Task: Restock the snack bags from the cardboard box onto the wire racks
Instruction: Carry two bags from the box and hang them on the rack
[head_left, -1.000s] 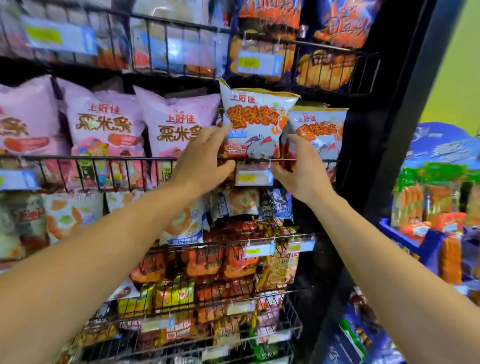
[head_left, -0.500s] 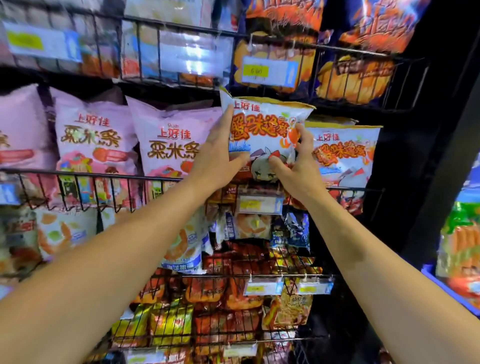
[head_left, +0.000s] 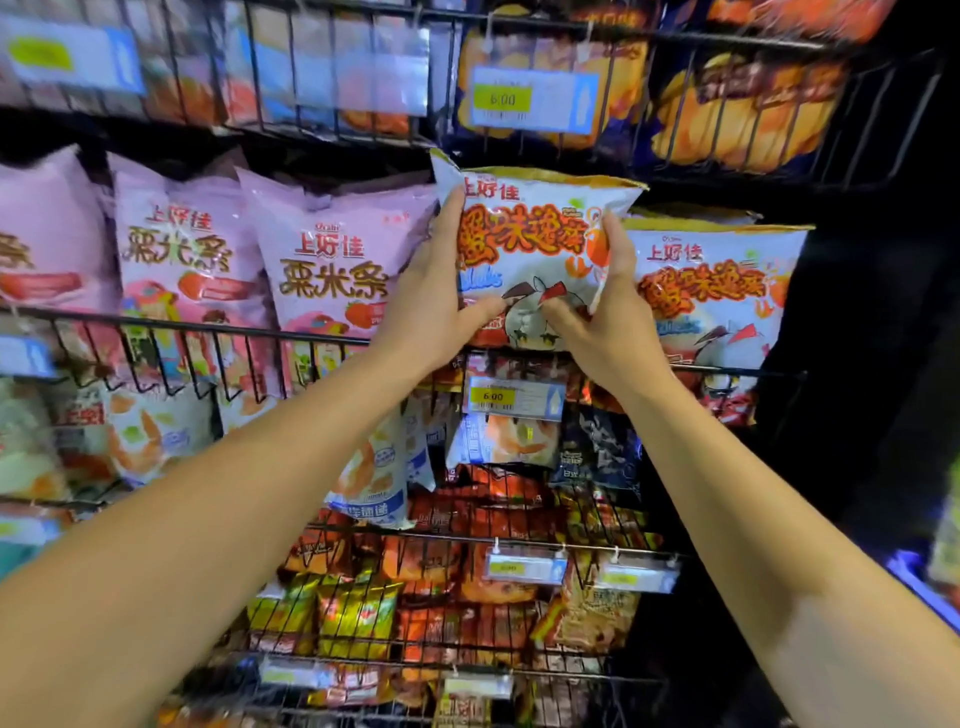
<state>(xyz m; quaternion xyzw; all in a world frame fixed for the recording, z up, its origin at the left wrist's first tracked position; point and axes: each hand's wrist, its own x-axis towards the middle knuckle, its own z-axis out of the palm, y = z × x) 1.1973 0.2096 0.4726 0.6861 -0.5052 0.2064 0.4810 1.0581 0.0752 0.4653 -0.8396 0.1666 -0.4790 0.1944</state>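
Note:
A white snack bag with orange lettering stands upright in the middle wire rack. My left hand grips its left edge, thumb across the front. My right hand pinches its right edge, thumb on the front. A matching white bag stands just to the right of it. The cardboard box is out of view.
Pink snack bags fill the rack to the left. A price tag hangs under my hands. The upper rack holds blue and orange bags just above. Lower racks are packed with small red and green packets.
Both hands slid from the bag's lower corners up onto its sides and closed on its edges. The view moved closer to the rack.

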